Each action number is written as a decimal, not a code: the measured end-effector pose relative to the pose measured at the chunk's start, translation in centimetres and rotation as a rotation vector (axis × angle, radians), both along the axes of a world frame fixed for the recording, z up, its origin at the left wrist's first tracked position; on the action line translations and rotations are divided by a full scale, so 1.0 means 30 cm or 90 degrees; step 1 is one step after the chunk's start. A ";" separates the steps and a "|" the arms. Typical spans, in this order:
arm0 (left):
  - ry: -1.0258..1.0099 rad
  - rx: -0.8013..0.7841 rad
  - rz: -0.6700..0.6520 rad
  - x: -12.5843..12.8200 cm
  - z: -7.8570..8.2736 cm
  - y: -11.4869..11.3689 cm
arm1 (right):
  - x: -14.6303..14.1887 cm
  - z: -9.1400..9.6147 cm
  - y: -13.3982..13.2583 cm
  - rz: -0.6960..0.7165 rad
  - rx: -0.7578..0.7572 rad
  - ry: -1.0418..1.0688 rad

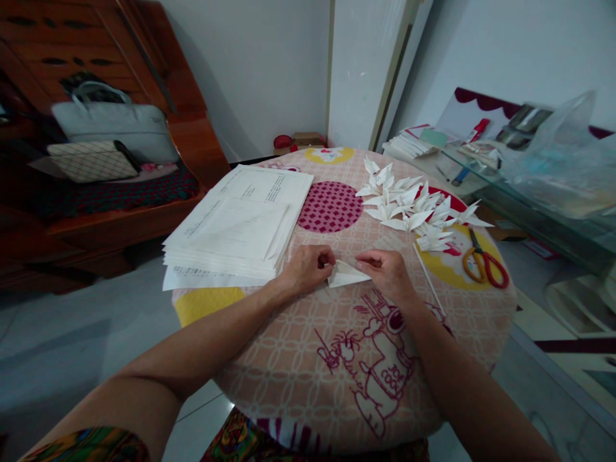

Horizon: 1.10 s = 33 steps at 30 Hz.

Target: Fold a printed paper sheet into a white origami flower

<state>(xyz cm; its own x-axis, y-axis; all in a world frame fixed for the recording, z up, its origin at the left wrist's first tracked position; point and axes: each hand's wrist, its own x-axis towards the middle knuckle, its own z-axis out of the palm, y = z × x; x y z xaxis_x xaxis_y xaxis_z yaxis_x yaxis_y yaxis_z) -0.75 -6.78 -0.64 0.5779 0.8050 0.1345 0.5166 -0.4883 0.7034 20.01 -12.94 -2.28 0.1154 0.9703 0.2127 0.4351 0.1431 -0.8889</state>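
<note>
Fingertips [328, 258] of both hands pinching small white folded paper [347, 275], flat, pointed

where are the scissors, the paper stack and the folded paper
scissors [479, 251], head view, where blades meet handles
paper stack [240, 224], head view, middle of top sheet
folded paper [347, 274], head view, its bare white middle

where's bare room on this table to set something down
Bare: tablecloth by the near edge, below left hand and right hand; red dotted circle between paper stack and folded paper shapes. Crowded: the right, around the scissors.
</note>
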 end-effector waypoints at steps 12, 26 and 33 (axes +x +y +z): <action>-0.019 -0.003 0.011 0.001 -0.005 -0.003 | -0.008 0.020 -0.008 0.021 -0.012 0.002; -0.335 -0.463 0.077 0.004 -0.007 0.028 | -0.047 0.083 -0.029 -0.015 -0.062 0.345; -0.338 -0.466 0.081 0.006 -0.008 0.024 | -0.052 0.088 -0.029 -0.001 -0.063 0.326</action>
